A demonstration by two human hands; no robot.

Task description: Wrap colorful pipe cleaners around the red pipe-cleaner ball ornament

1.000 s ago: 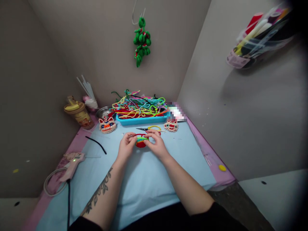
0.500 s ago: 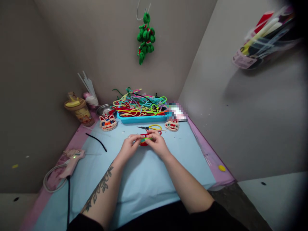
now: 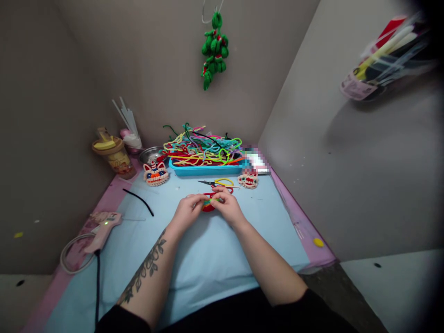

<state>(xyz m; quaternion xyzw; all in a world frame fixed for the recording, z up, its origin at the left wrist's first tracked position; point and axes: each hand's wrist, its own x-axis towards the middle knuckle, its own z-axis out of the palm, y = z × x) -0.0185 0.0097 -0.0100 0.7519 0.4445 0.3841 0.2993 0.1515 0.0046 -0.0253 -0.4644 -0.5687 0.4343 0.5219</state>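
Observation:
Both my hands meet over the light blue mat (image 3: 208, 259) on a small red pipe-cleaner piece (image 3: 208, 206) with green and yellow strands on top. My left hand (image 3: 187, 212) pinches its left side. My right hand (image 3: 227, 208) pinches its right side, fingers curled on a green strand. Just behind my hands lie small scissors (image 3: 217, 183) with yellow handles.
A blue tray (image 3: 204, 169) heaped with coloured pipe cleaners sits at the back. Two finished lion-face pieces (image 3: 155, 174) (image 3: 247, 179) flank it. A pink glue gun (image 3: 102, 226) and a black pipe cleaner (image 3: 138, 200) lie at left, a yellow-lidded cup (image 3: 113, 157) behind. Green ornament (image 3: 214, 48) hangs on the wall.
My hands have closed in tighter on the red piece and shifted slightly; the view has tilted a little. Nothing else on the mat moved.

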